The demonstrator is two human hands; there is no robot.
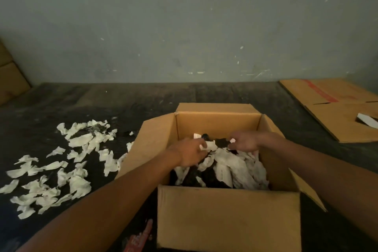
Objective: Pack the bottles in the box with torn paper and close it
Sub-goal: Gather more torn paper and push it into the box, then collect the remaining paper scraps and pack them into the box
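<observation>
An open brown cardboard box (pixel 227 217) stands in front of me with all its flaps up. White torn paper (pixel 235 168) fills much of its inside, with dark shapes between the pieces that may be bottles; I cannot tell them apart. Both my hands are inside the box near its far wall. My left hand (pixel 189 154) pinches a white scrap of paper. My right hand (pixel 244 141) pinches another small white scrap next to a dark piece. Several loose paper scraps (pixel 61 168) lie on the dark floor to the left of the box.
A flattened cardboard sheet (pixel 337 108) with a red stripe lies at the back right, a white item resting on it. More cardboard leans at the far left edge (pixel 10 80). A grey wall stands behind. A red-printed object (pixel 141 237) lies by the box's front left corner.
</observation>
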